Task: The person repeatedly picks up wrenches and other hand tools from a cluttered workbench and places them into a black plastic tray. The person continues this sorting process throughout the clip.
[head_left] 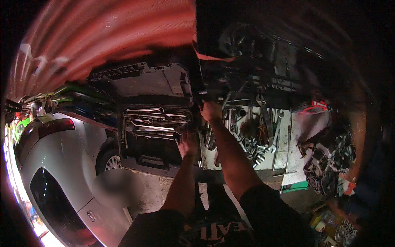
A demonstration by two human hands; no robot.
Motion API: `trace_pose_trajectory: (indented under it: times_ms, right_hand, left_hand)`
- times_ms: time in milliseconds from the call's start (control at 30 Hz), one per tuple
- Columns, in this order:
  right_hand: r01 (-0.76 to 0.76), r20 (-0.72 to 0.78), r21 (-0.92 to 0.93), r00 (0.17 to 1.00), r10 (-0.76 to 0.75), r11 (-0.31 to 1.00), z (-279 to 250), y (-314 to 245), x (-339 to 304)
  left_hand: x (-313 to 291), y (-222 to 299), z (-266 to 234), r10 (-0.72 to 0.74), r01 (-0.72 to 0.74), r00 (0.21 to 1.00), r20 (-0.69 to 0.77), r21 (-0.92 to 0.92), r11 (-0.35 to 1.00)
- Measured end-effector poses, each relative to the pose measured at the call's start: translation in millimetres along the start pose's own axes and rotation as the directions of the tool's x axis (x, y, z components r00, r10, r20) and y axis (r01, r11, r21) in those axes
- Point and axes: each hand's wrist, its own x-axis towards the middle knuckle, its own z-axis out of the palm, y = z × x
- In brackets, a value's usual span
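Note:
My left hand (188,144) rests at the right end of a black toolbox (144,161), beside the wrenches inside it. Its fingers look stretched, with the thumb apart, though shade covers the tips. Several long chrome wrenches (154,128) lie side by side in the box, and its lid (152,81) stands raised behind. Farther right and back, my right hand (212,111) is closed near the tools on the bench; whatever its fingers hold is hidden in the dark. Sockets (259,155), pliers (262,133) and a combination wrench (277,127) lie right of that forearm.
A silver car (66,152) stands at the left, below red corrugated sheeting (119,33). On the right sits a dark, engine-like metal part (325,160), with a green item (295,187) below the bench edge. Assorted objects (333,226) crowd the lower right.

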Motion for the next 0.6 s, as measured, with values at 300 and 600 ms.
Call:
trace_pose_trajectory:
  times_ms: [300,600]
  right_hand:
    - [0.015,-0.058,-0.121,0.998,-0.022,0.993,28,-18,28]
    - [-0.098,-0.146,0.056,0.984,0.106,0.994,57,15,25]
  left_hand:
    - [-3,-9,22,-0.041,0.04,0.999,-0.001,-0.092,0.995]
    - [6,9,-5,-0.044,0.057,0.978,0.203,-0.06,0.997]
